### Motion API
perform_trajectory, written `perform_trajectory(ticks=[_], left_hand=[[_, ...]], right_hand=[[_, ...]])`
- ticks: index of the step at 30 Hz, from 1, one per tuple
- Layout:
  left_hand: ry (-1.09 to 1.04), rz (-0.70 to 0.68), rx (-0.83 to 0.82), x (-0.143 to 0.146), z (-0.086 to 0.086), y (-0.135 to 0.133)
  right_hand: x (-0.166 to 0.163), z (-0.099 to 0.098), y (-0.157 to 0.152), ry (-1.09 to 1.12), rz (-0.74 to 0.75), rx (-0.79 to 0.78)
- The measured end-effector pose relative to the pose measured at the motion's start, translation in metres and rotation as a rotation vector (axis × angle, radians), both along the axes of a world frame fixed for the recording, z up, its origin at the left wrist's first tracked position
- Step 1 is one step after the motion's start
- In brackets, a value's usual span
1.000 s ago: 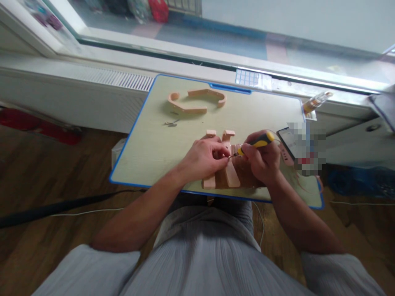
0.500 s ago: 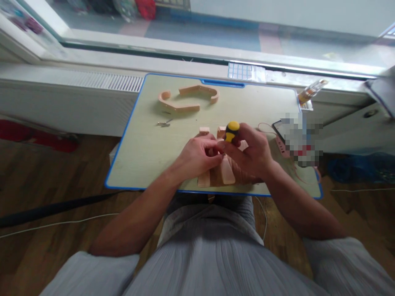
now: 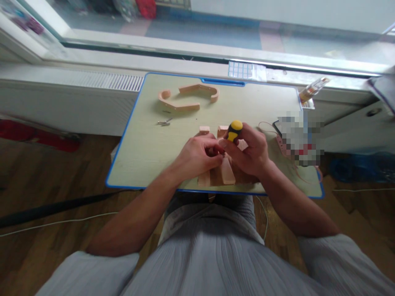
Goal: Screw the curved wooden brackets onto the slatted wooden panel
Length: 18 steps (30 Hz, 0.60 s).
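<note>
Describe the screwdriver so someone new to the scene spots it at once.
Find the pale, blue-edged table. Near its front edge, go to the right hand over the wood-coloured pieces. The screwdriver is in its grip, rounded handle end up; its yellow and black set it apart from the plain tan pieces beneath.

Daylight fills a wide window [image 3: 228, 28] above a white slatted ledge [image 3: 123, 81] and wooden floor [image 3: 46, 172].
</note>
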<state>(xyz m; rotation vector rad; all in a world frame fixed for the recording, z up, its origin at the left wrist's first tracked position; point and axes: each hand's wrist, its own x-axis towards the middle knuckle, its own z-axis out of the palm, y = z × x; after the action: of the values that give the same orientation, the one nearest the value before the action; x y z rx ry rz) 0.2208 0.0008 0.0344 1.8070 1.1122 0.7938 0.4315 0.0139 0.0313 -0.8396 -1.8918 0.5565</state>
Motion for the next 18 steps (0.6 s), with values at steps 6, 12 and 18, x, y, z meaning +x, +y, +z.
perform_trajectory(ticks=[6, 12, 18], left_hand=[[-0.018, 0.012, 0.007, -0.0004, -0.0006, -0.0017], [-0.051, -0.004, 0.016, -0.0012, 0.0002, -0.0022], [-0.02, -0.021, 0.008, -0.0029, -0.0006, 0.0]], right_hand=[[-0.0002, -0.0005, -0.0005, -0.007, -0.014, -0.019], [-0.0008, -0.0001, -0.0036, -0.012, -0.04, -0.004], [-0.0008, -0.0001, -0.0031, -0.029, -0.029, 0.011]])
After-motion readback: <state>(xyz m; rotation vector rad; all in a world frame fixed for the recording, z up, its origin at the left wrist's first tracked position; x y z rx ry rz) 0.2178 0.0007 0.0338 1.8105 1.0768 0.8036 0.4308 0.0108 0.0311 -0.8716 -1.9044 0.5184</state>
